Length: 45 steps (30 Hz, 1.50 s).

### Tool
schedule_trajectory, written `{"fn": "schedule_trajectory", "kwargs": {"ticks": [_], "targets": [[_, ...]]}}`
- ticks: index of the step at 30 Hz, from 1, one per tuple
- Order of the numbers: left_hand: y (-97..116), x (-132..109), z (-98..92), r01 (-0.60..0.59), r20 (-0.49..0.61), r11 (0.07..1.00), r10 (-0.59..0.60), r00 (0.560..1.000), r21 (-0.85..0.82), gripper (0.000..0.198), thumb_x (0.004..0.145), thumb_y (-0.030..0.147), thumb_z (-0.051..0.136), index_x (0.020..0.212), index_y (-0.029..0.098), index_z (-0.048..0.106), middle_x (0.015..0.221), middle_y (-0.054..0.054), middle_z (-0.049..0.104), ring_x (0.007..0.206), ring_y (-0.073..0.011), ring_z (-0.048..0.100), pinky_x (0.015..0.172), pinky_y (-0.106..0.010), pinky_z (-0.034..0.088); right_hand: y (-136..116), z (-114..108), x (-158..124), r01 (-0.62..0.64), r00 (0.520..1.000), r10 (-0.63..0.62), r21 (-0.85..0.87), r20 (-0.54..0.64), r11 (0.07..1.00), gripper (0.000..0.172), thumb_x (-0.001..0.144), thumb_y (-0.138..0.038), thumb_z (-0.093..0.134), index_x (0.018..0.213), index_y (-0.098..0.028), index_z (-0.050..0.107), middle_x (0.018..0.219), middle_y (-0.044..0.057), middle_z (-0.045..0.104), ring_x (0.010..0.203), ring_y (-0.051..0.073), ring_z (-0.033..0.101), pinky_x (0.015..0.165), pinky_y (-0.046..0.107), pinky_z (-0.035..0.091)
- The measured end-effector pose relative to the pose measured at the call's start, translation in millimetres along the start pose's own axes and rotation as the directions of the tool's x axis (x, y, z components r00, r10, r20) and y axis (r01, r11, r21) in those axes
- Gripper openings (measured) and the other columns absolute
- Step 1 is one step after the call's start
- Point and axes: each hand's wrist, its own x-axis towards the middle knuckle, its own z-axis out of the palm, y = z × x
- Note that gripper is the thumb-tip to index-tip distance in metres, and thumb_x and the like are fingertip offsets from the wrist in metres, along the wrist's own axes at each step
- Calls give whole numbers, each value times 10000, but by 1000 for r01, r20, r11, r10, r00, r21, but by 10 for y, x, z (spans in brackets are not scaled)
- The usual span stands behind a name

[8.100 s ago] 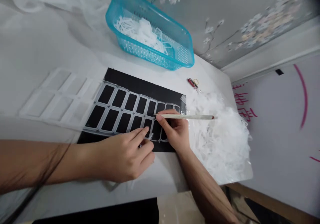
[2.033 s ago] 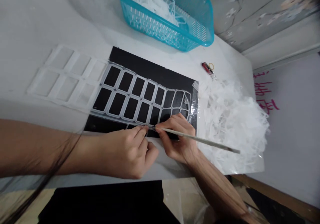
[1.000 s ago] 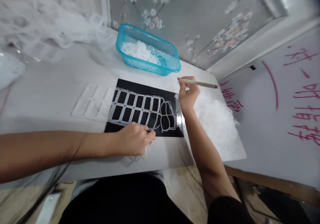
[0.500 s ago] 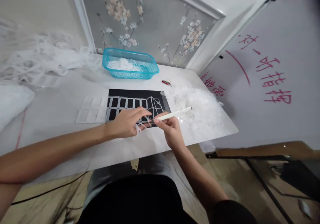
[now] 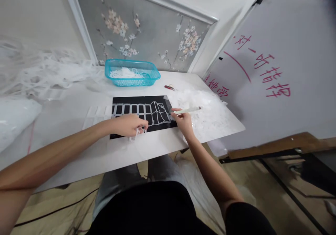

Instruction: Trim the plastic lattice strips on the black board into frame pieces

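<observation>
My right hand [image 5: 183, 122] is closed around a white pen-shaped tool [image 5: 188, 110] with a dark back end; its tip is hidden by the fingers. It rests by the right edge of a black mat [image 5: 126, 99]. On the mat lies a translucent white plastic grid sheet [image 5: 134, 108], its right part bent and distorted. My left hand [image 5: 131, 125] is over the mat's front edge, fingers curled on a thin white plastic strip [image 5: 136, 133] that dangles in loops below them. More of the grid [image 5: 97, 112] stretches left beyond the mat.
A blue plastic basket [image 5: 132, 81] with white scraps stands at the back. Near it lies a small red tool [image 5: 169, 87]. Clear scraps [image 5: 207, 111] are heaped on the right, and tangled white grid sheets [image 5: 52, 74] on the left. A whiteboard [image 5: 288, 53] stands at right.
My hands have moved apart: the left one went left toward the mat's front edge with the strip, the right one to the mat's right edge with the tool. The view has shifted slightly.
</observation>
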Motion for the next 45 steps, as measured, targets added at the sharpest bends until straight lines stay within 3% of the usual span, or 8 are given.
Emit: {"fn": "schedule_trajectory", "kwargs": {"ticks": [14,18,22,29,33,36,40,45], "targets": [[-56,41,225,-30,-123,974,59,991,226,240,864,6,413,931,168,577,1039,-59,615,929,-187,578,770,-273,405,-76,265,236,228,971,-117,-654,209,721,139,895,-288,547,978,-248,651,862,59,727,866,240,630,713,307,421],[-80,48,124,-9,-195,981,-30,980,-196,257,927,50,327,1043,185,512,1088,-43,620,958,-168,579,866,-309,437,-110,286,318,278,956,-125,-674,267,684,206,820,-109,522,964,-225,612,828,32,704,766,192,607,683,278,391],[-137,76,85,-27,-229,663,-220,948,-748,172,940,166,375,1096,200,440,925,-11,621,810,-145,614,723,-270,492,-129,116,448,271,962,-144,-736,233,620,220,831,-98,477,991,-189,598,916,98,698,875,233,596,744,315,374],[-176,132,222,-45,-219,423,-373,902,-905,234,845,195,528,1079,193,538,945,-15,611,840,-166,681,783,-330,573,-88,-187,716,172,982,-171,-762,82,625,225,818,-161,527,1017,-166,633,861,113,708,899,275,608,733,342,408],[-161,69,237,18,-301,724,-310,902,-690,204,843,94,445,1001,191,532,946,-8,647,805,-137,674,701,-246,524,-163,-28,753,167,983,-125,-364,135,916,221,861,-324,585,977,-179,704,875,72,742,812,212,658,744,329,484],[-95,6,282,-80,-423,987,15,906,-137,197,876,46,437,970,189,535,902,2,673,671,-97,604,615,-217,431,-313,224,674,85,951,-91,32,296,996,333,853,-417,631,1062,-177,729,866,59,763,763,183,684,715,317,537],[86,-38,384,-232,-397,882,402,825,410,153,942,159,541,794,197,533,620,40,562,467,-99,416,478,-266,268,-483,579,541,104,884,-195,230,424,968,283,823,-423,701,1035,-248,770,957,48,776,885,193,703,761,326,566],[217,-4,408,-62,-392,781,378,839,621,219,946,325,578,789,172,581,568,33,511,443,-120,433,454,-287,329,-466,810,482,37,884,-159,273,439,961,206,822,-354,728,995,-250,773,970,25,784,903,187,720,851,323,561]]}}
